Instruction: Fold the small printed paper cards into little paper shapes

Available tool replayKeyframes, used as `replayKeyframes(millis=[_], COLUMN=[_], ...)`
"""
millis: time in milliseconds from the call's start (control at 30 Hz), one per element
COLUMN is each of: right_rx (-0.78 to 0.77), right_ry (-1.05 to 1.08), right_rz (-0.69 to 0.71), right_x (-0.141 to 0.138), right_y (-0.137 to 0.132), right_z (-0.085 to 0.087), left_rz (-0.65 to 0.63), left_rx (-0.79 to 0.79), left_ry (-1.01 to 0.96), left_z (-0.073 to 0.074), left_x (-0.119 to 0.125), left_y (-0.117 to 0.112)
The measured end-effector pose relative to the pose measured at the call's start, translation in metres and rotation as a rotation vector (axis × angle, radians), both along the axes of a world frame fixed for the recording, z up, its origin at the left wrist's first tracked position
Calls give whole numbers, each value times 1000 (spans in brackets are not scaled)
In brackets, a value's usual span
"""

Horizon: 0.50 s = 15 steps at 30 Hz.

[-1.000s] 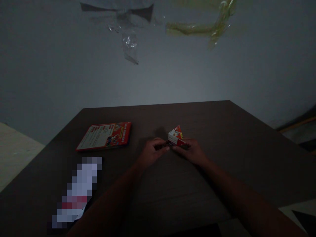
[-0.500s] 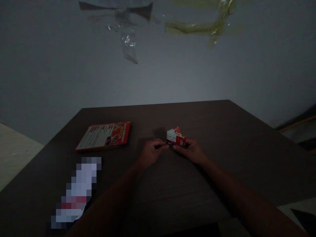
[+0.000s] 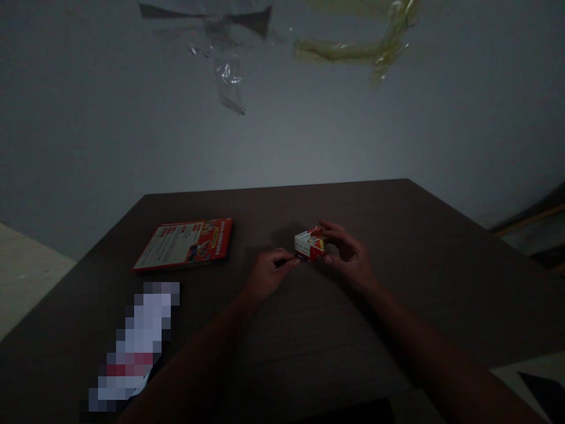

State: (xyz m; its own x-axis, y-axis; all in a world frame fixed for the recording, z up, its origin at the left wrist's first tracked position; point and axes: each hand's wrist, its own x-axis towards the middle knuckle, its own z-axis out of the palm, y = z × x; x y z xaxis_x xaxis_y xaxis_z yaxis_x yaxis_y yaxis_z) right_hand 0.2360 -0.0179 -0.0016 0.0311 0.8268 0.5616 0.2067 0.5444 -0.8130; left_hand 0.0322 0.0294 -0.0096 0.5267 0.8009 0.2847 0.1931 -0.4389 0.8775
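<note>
A small folded card (image 3: pixel 308 244), red and white with printed pictures, stands over the middle of the table. My left hand (image 3: pixel 270 272) is closed, thumb and index finger pinching the card's lower left corner. On the card's right side is my right hand (image 3: pixel 353 256), its fingers apart and curved around that edge. The index finger reaches toward the top of the card and the thumb lies by its lower right corner. Whether those fingertips touch the card I cannot tell.
A flat red-and-white printed box or book (image 3: pixel 183 244) lies left of my hands on the dark table (image 3: pixel 282 359). Nearer me on the left is a pale, pixelated long item (image 3: pixel 136 347). Behind the table stands a wall (image 3: pixel 282 141) with peeling tape.
My right hand has loosened its grip, its fingers spreading and shifting slightly right. The red flap it held now lies differently, and the card looks more compact. My left hand keeps its pinch.
</note>
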Motion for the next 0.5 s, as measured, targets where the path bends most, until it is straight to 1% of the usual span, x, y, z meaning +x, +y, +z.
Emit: replayKeyframes(millis=[200,333,500], right_rx=[-45,-98,-132], right_ry=[136,218,355], right_rz=[74,56,14], right_x=[-1,-1,-2], right_y=[0,-1,1], right_z=[-3,0,0], left_rz=[-10,-16,-34], left_rx=[1,0,-42], left_ry=[18,29,3], left_z=[-4,-3,-2], left_x=[-1,0,0], left_y=[1,0,0])
